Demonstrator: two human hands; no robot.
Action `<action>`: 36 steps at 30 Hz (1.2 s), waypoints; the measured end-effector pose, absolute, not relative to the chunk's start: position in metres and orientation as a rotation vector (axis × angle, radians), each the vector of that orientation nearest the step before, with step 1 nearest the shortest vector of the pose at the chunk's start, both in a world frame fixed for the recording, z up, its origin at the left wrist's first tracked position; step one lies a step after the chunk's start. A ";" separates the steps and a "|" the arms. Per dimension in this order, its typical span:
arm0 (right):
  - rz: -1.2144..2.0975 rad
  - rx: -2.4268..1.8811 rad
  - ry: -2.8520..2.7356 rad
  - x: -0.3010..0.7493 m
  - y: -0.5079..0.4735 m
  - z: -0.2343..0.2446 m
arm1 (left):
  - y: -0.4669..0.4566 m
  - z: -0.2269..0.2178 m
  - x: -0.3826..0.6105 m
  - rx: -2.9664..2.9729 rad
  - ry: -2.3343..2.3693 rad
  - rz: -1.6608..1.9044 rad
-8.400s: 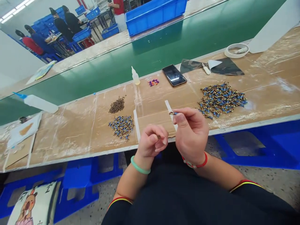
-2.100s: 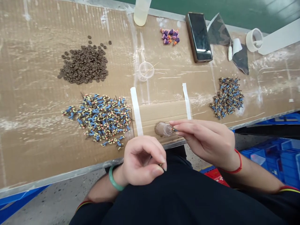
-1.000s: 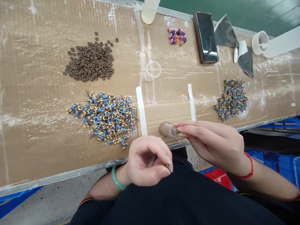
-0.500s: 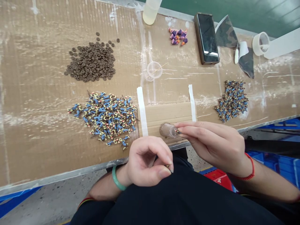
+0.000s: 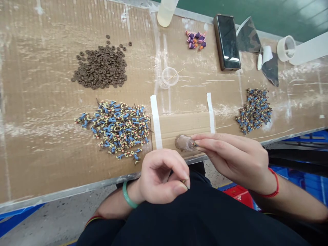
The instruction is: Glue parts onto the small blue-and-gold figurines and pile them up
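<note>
My right hand (image 5: 234, 159) pinches a tiny painted figurine (image 5: 194, 144) between thumb and fingertips. The figurine's end touches or sits just at the rim of a small clear plastic cup (image 5: 182, 142) near the table edge. Lower and to the left, my left hand (image 5: 164, 176) is curled with thumb and fingers pressed together. A small brownish bit shows at its fingertips, too hidden to name. Left of the cup lies a heap of blue and yellow figurines (image 5: 120, 126). On the right is another pile of painted figurines (image 5: 253, 111).
Brown ring-shaped discs (image 5: 102, 68) lie heaped at the upper left. A clear cup (image 5: 169, 77) with a thin stick stands mid-table. Farther back are purple-orange pieces (image 5: 196, 39), a black phone-like device (image 5: 227, 42), a tape roll (image 5: 285, 48) and a bottle (image 5: 166, 15). White tape strips (image 5: 156, 121) flank the cardboard.
The view has shifted very slightly. Both hands, the figurine and the cup keep their positions.
</note>
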State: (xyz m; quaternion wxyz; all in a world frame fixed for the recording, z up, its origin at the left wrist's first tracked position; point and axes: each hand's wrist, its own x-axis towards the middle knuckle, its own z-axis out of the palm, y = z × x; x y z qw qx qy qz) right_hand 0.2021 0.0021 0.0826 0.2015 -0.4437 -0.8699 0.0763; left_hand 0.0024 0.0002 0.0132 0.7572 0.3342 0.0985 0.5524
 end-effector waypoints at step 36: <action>0.210 -1.224 -2.395 0.199 0.001 0.081 | 0.000 0.011 0.001 0.751 0.198 1.196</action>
